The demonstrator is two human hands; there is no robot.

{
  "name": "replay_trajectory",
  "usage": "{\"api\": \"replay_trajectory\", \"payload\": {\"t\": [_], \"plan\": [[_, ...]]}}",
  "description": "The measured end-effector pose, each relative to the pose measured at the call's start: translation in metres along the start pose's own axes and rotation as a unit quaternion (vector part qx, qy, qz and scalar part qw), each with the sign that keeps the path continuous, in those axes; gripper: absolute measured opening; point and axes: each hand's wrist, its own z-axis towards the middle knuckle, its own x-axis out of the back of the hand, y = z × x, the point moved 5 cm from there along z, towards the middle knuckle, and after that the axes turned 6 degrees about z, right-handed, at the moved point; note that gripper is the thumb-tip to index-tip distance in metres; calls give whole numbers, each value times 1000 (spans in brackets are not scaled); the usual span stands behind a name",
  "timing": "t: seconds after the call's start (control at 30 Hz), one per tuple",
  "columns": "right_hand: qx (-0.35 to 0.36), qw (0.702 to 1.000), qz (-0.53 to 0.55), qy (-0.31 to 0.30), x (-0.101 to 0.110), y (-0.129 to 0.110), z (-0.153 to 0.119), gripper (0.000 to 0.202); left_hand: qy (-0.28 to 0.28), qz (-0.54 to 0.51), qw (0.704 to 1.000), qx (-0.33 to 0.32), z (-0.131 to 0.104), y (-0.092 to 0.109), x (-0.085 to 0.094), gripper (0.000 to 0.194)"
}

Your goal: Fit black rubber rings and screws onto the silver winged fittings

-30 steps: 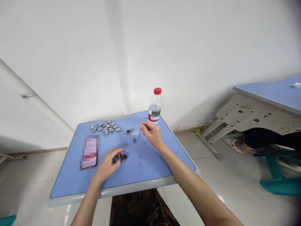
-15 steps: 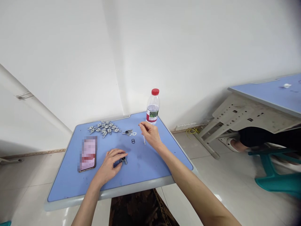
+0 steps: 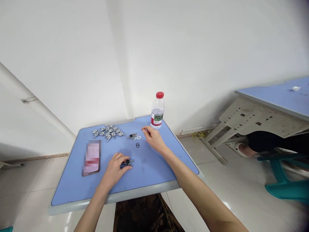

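Observation:
On the blue table, my left hand has its thumb and fingers around a small metal part with a black round piece. My right hand is raised over the table in front of the bottle, fingertips pinched together; what they hold, if anything, is too small to make out. Tiny metal bits lie beside its wrist. Between the hands are two black rings. Behind these lie another metal part and a flat light gasket.
A pile of metal parts lies at the back left, with a phone in front of it. A red-capped bottle stands at the back right. Further right are another table, a person's foot and a green stool.
My left thumb and fingers have closed around the small metal part, which has turned so its prong points right. My right hand stays raised in nearly the same place.

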Motion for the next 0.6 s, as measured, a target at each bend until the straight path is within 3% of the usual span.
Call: {"api": "replay_trajectory", "payload": {"t": [0.27, 0.6], "plan": [[2, 1000, -14, -3, 1, 3, 2, 26, 5, 18, 1000, 9, 0, 8, -2, 29], [0, 997, -81, -14, -1, 7, 5, 29, 118, -1, 991, 69, -5, -9, 16, 25]]}}
